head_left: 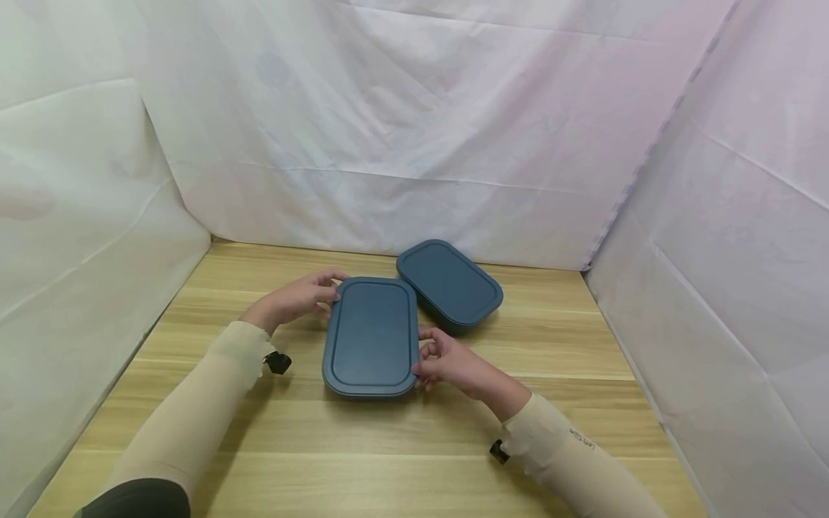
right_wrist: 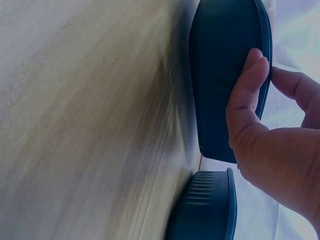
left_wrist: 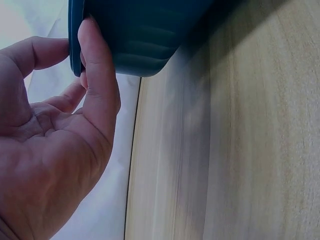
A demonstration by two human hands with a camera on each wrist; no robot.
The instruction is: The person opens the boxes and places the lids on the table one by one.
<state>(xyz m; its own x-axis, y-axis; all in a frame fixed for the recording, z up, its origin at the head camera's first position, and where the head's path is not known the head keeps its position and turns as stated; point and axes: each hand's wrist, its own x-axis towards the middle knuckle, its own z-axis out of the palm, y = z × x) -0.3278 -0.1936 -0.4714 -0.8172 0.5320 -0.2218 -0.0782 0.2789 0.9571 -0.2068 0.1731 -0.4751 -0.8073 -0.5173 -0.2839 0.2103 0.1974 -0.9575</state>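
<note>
Near blue box (head_left: 370, 338) at table (head_left: 259, 446) centre, left hand (head_left: 294, 298) pinching its far-left lid rim, right hand (head_left: 447, 362) pinching its near-right rim, second blue box (head_left: 450, 284) just behind-right, white cloth (head_left: 414, 122) beyond.

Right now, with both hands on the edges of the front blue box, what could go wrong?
1. Both the left hand and the right hand pinch only the lid's rim on the near container, so the lid might pop off suddenly or fingertips could slip.
2. The second container sits very close behind, so a jerk could bump it across the wooden table.
</note>
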